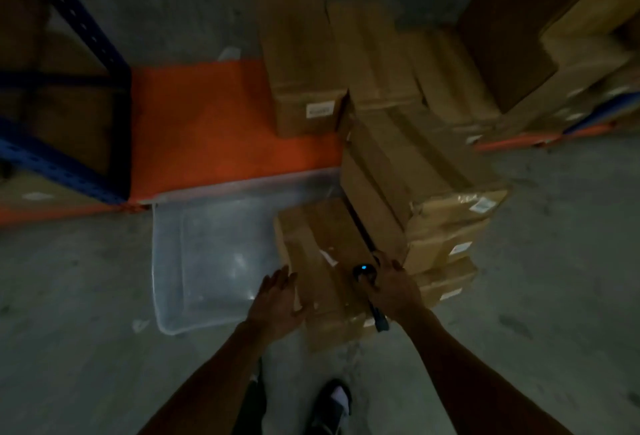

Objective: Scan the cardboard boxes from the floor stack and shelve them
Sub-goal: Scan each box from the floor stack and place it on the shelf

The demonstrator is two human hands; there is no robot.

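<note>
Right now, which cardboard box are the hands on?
The low box nearest the camera, beside the clear plastic tub. Left hand rests open on it; right hand holds the scanner over it. The other boxes sit higher, untouched.

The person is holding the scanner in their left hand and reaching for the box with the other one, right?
Not quite. The head view shows the scanner gripped in the right hand; it is the left hand, fingers spread, that reaches for the low cardboard box.
</note>
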